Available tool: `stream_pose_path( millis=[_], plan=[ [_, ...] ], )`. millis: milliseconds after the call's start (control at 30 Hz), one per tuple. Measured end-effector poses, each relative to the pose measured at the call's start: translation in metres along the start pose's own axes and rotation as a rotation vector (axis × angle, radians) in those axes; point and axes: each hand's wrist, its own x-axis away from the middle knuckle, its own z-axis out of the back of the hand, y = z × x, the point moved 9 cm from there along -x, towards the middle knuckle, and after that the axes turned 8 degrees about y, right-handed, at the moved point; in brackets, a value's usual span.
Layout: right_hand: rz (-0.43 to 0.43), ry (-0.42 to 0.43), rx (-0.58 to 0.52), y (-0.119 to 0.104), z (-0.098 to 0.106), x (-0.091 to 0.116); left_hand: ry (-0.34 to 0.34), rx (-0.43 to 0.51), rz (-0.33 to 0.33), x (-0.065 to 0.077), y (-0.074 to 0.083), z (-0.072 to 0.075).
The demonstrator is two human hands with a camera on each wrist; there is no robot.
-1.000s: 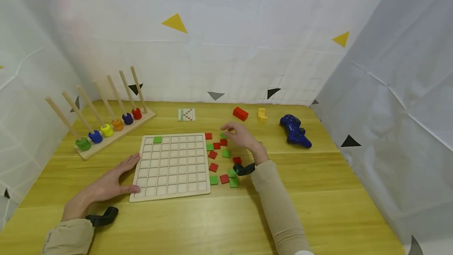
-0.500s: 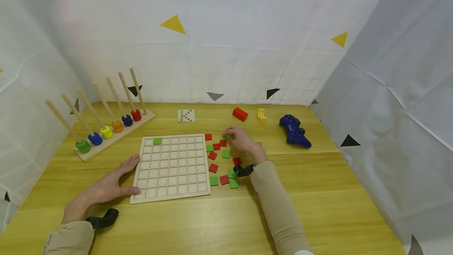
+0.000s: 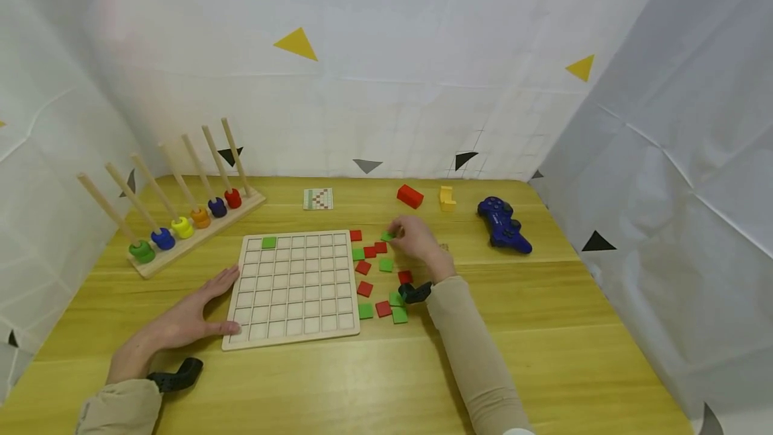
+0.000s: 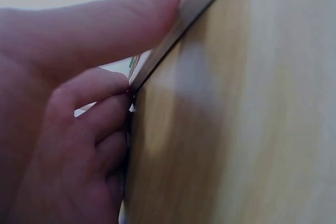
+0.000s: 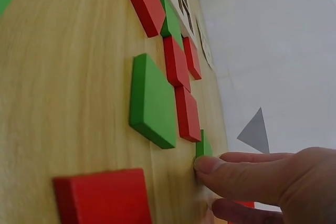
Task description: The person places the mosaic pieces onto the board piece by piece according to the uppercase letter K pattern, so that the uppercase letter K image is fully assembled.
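Observation:
A pale wooden grid board [image 3: 296, 280] lies on the table, a green tile [image 3: 268, 242] in one of its top-row cells. My left hand [image 3: 188, 317] rests along the board's left side, thumb on its near corner and fingers extended by the edge. To the right of the board, my right hand [image 3: 417, 240] pinches a small green tile [image 5: 203, 144] between thumb and fingers, low at the tabletop. Fingers partly hide that tile in the right wrist view. Loose red tiles [image 3: 365, 288] and green tiles [image 3: 386, 265] lie scattered between board and right wrist.
A peg rack [image 3: 199, 230] with coloured rings stands back left. A small pattern card [image 3: 318, 199] lies behind the board. Further right are a red block [image 3: 410, 196], a yellow piece [image 3: 447, 199] and a blue game controller [image 3: 503, 224]. White cloth walls surround the table.
My right hand has lowered slightly and closed its fingers on the green tile, which has shifted a little to the right. The left hand stays on the board's edge.

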Motion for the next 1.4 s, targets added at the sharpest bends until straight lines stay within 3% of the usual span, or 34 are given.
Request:
stream_pose_path(
  millis=[267,833,1100,1400],
  plan=[
    [-0.012,-0.033,0.088,0.0044,-0.0018,-0.0011,-0.005,0.014,-0.002,-0.0001,-0.0026,-0.0015],
    [0.018,-0.026,0.127,0.0053,-0.0052,-0.0005,0.003,-0.001,0.014,-0.0002,-0.004,-0.0019],
    [0.028,-0.028,0.109,0.005,-0.0027,0.0008,0.009,-0.001,0.0,-0.0027,-0.0015,-0.0004],
    [0.01,-0.02,-0.018,0.0006,0.0021,0.0007,0.006,-0.001,0.007,-0.0008,-0.0037,-0.0012]
  ],
)
